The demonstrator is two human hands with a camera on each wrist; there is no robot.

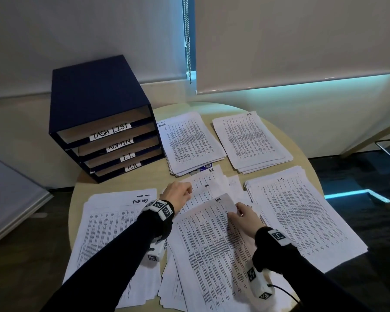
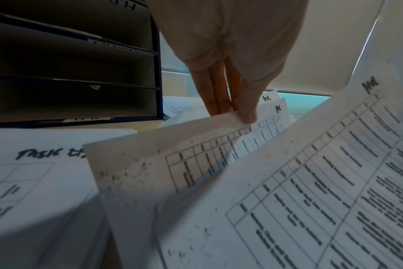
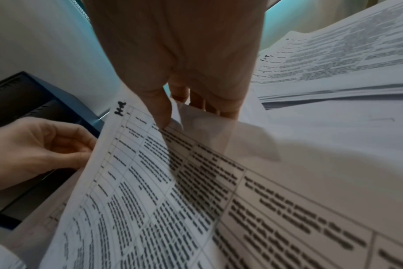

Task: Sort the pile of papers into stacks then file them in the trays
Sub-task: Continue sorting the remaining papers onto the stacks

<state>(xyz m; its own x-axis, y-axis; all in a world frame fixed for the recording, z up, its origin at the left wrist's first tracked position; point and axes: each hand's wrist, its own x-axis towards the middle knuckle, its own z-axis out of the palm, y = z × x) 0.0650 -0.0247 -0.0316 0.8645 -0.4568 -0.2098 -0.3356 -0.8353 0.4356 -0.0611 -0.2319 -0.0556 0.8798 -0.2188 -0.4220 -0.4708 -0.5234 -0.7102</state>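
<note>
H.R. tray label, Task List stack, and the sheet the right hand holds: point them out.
H.R. tray label (image 1: 132, 165): head view, label's middle.
Task List stack (image 1: 113, 224): head view, top sheet's printed table.
lifted sheet (image 1: 209, 230): head view, sheet's printed middle.

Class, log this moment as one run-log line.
stage: sorting | right hand: pinches lifted sheet | left hand: holds pile sheet | trays: no papers visible

Your round, light wood desk (image 1: 277, 113) carries a dark blue tray unit (image 1: 99, 104) at its far left, with labels TASK LIST, ADMIN, I.T. and H.R. Around it lie five lots of printed sheets: two far stacks (image 1: 189, 140) (image 1: 250, 143), a right stack (image 1: 302, 212), a near-left stack (image 1: 113, 228), and a loose middle pile (image 1: 207, 262).
</note>
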